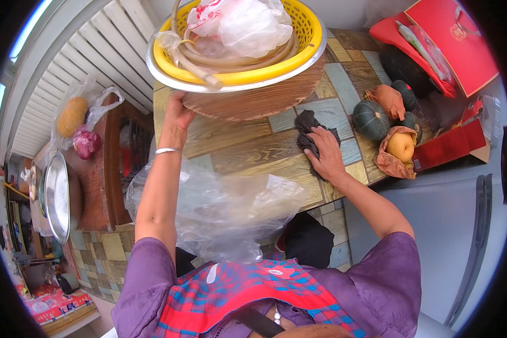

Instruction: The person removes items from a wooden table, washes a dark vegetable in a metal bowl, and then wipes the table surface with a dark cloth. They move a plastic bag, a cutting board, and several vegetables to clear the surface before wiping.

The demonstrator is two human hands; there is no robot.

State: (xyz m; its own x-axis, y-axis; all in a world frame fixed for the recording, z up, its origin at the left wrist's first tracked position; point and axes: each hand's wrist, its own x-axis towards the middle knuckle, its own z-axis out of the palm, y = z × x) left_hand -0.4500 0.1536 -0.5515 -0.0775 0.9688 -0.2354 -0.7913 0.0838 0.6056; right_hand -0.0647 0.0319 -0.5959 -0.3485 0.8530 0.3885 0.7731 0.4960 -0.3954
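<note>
My left hand (181, 110) grips the left edge of a round wooden board (253, 103), its fingertips partly hidden. On that board rests a metal basin (152, 63) holding a yellow plastic basket (253, 76). Inside the basket lie a coiled hose (232, 63) and a white plastic bag (253, 31). Farther right, my right hand (325, 154) presses a crumpled dark cloth (308, 122) onto the wood-patterned tabletop (245, 145). Clear plastic sheeting (224, 203) lies over the table's near edge, in front of me and between my forearms.
Right of the cloth sit dark green squashes (370, 120), a paper-wrapped pear (400, 143), a red box (452, 143) and a red gift bag (456, 42). A grey refrigerator (414, 245) stands nearer. At left are a brown cabinet (95, 186), a red onion (86, 143) and a steel bowl (59, 198).
</note>
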